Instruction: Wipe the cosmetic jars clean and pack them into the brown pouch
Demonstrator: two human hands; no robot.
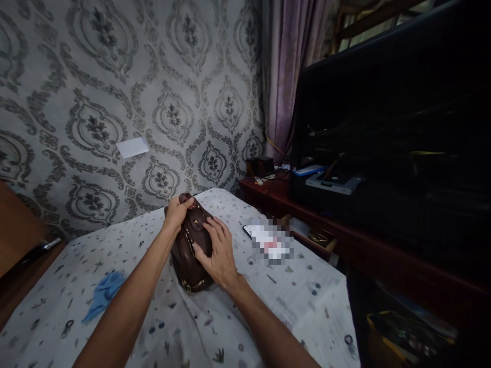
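A dark brown leather handbag with gold-coloured zips and a small snap tab rests on the white patterned bedsheet. At its far upper end, my left hand is closed around the bag's edge by the handle, thumb on top. My right hand lies over the bag's right side, fingers stretched out and thumb near the zip. The fingertips touch the leather. Whatever is inside the bag is hidden.
A blue cloth lies left of my left forearm. Right of the bag is a phone with a blurred screen. Beyond the bed stand a red-brown desk with an open drawer and a large dark screen. The patterned wall rises behind.
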